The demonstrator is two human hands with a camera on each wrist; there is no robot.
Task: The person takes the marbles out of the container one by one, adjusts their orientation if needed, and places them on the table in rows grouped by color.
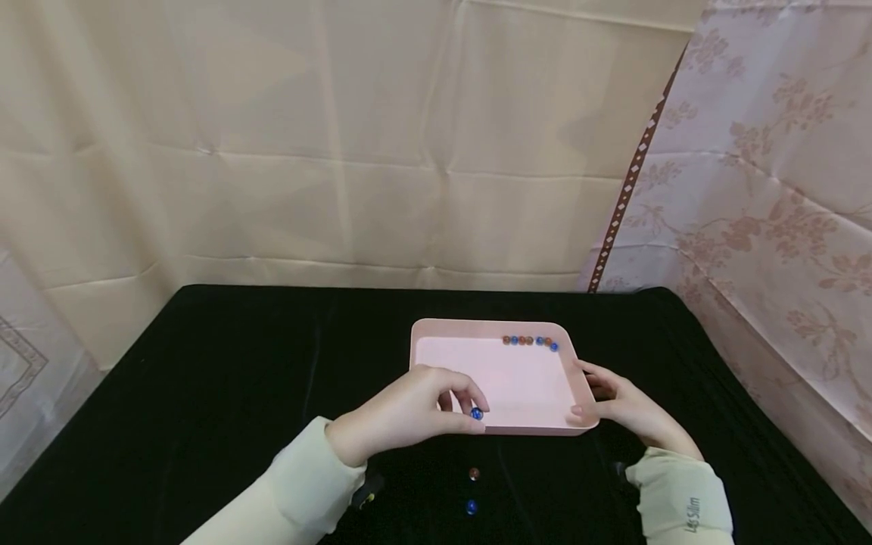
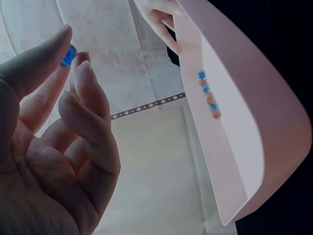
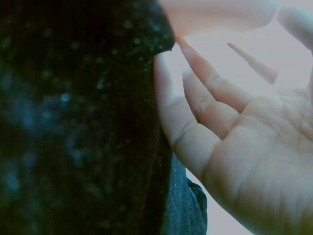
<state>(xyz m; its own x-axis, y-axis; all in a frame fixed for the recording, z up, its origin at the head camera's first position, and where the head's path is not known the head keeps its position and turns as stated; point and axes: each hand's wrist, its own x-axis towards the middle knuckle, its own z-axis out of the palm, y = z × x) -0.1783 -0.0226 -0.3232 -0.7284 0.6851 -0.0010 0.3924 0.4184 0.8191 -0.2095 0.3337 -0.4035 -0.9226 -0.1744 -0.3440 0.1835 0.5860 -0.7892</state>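
The left hand (image 1: 422,405) has its grip clamped on a blue marble (image 1: 476,413), pinched between thumb and fingertips near the tray's 7 o'clock edge; the left wrist view shows that marble held apart from the pale pink tray (image 1: 453,328). The right hand (image 1: 630,409) is at the tray's 3 to 4 o'clock side, its grip closed about the side wall, thumb on the rim. Inside the tray, a row of blue and reddish-brown marbles (image 1: 522,340) lies along the far wall, from 12 to 1 o'clock, bending a little at the corner. On the black-covered desk (image 1: 238,378), outside the tray at 6 to 7 o'clock, lie a brown marble (image 1: 474,474) and, nearer the person, a second blue one (image 1: 471,507).

The likeliest trouble is a slip: smooth glass pinched by small patches of skin could squirt out if squeezed off-centre, then bounce off the near rim onto the desk. Dropped from high, it might roll up to 12 o'clock and scatter the row — nothing visible blocks the marbles on their near side. Should the right hand lift or tug its side, the tray would tilt, and the whole row could run towards 9 o'clock. A low sleeve could also nudge the two loose marbles.
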